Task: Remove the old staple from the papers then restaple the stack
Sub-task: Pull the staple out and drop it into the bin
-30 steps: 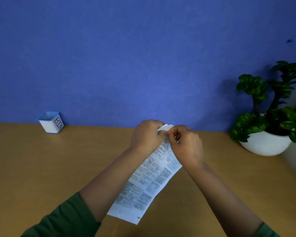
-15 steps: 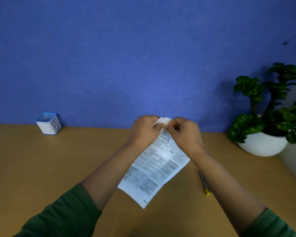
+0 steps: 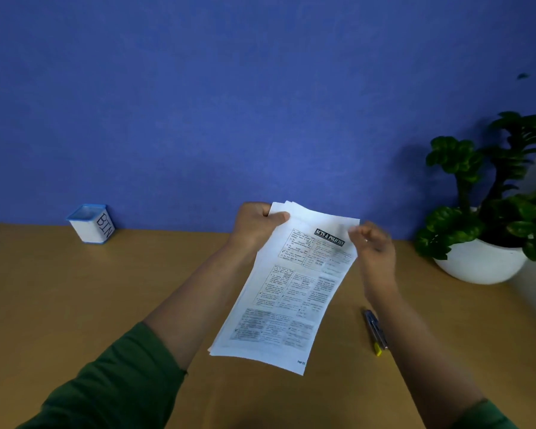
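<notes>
Papers (image 3: 287,292) hang above the desk (image 3: 74,305), pinched at their far left corner by the left hand (image 3: 254,226); the right hand (image 3: 373,249), blurred and half-curled, grasps nothing beside the far right corner, long axis running toward the person.

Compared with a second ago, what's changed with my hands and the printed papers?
The right hand has come off the top corner of the white printed paper stack and now hovers blurred beside its right edge, fingers curled. The stack has opened out flat, its heading showing. The left hand still pinches the top left corner. The small white blue-rimmed bin and potted green plant have not moved.
</notes>
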The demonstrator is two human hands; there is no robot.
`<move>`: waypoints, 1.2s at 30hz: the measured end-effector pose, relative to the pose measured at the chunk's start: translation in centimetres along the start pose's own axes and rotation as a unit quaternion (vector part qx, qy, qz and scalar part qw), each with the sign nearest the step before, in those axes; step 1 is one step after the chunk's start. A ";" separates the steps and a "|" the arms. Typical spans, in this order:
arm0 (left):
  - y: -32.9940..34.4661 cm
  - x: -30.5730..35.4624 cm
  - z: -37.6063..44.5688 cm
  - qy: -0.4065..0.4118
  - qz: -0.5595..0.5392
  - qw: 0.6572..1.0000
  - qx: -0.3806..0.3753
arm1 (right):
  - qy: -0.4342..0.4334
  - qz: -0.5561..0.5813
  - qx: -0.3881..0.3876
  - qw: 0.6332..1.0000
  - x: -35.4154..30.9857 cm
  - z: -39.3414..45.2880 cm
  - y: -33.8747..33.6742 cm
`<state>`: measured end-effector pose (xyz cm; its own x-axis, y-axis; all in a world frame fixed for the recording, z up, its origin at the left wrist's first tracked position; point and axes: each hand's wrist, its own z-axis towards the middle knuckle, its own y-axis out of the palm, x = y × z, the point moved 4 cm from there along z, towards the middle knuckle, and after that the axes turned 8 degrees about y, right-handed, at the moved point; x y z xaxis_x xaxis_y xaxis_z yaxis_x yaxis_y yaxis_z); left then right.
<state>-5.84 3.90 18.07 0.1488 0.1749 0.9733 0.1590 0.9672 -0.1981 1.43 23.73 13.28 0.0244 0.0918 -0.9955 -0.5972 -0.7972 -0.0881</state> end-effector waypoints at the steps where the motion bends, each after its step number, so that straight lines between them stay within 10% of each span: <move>1: 0.0 0.2 -0.1 -0.001 -0.012 1.000 -0.005 | 0.044 0.013 -0.021 0.999 1.8 0.0 -0.5; 11: 1.2 2.7 0.0 -0.002 -0.165 0.984 -0.073 | 0.184 0.161 -0.252 0.936 9.2 -1.7 0.0; 19: -2.1 -0.4 3.7 0.021 -0.126 0.985 0.114 | 0.212 0.157 -0.208 0.942 9.9 -1.8 -0.3; 27: -3.3 -10.7 1.8 -0.134 0.060 0.984 0.100 | 0.297 -0.035 -0.080 0.951 14.1 -0.8 -0.2; 36: -5.9 -17.3 -1.8 -0.211 0.224 0.949 0.066 | 0.185 -0.385 -0.060 0.902 16.2 0.9 0.3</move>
<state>-7.58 -5.18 2.18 -0.2365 0.6054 0.7600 0.0438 0.7880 -0.6141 0.93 25.48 -2.88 0.6743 0.4587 -0.5786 -0.1975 -0.6430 -0.7400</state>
